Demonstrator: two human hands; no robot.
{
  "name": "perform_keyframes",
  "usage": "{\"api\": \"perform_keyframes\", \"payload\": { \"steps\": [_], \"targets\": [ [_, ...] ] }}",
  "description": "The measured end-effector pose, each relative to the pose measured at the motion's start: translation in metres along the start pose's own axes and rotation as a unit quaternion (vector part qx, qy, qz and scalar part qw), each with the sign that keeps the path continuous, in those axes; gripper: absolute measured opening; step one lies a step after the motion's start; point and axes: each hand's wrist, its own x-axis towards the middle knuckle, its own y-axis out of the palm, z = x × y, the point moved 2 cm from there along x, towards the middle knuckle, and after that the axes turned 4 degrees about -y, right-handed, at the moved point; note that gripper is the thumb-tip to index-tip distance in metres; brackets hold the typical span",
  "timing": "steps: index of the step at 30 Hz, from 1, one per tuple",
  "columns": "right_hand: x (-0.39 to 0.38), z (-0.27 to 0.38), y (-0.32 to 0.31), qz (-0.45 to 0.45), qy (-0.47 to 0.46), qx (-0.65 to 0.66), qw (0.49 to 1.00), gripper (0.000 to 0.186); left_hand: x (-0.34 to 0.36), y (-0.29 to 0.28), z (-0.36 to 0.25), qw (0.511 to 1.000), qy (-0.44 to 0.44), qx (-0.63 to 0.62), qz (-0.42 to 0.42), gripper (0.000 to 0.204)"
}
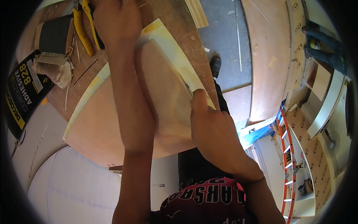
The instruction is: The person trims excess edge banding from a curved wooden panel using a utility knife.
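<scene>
A curved wooden panel lies in front of me, with a pale yellow-white strip along its edge. My right hand is closed at the panel's right edge, its index finger pressed down beside the strip. Something thin and dark shows by that fingertip, too small to name. My left forearm crosses over the panel, and my left hand is at the top of the view, its fingers cut off and hidden. Yellow-handled pliers lie just left of that hand on the brown wooden work surface.
A black adhesive container, a crumpled pale cloth or bag and a dark block are at the left. Boards lean or lie at the right, beyond a grey floor. An orange ladder and another person's legs are farther right.
</scene>
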Motion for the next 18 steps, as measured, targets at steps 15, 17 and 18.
{"api": "perform_keyframes", "payload": {
  "steps": [15, 17, 18],
  "targets": [
    [0.037, 0.006, 0.001, -0.035, -0.050, -0.051, 0.997, 0.019, 0.000, -0.002, -0.008, 0.998, 0.003, 0.058, 0.006, 0.039],
    [0.038, 0.005, -0.005, -0.008, -0.051, -0.043, 0.998, 0.018, 0.002, -0.006, -0.006, 0.997, 0.018, 0.073, -0.002, 0.038],
    [0.037, 0.005, -0.005, 0.007, -0.059, -0.039, 0.997, 0.018, 0.003, -0.009, -0.001, 0.996, 0.030, 0.083, -0.007, 0.038]
  ]
}}
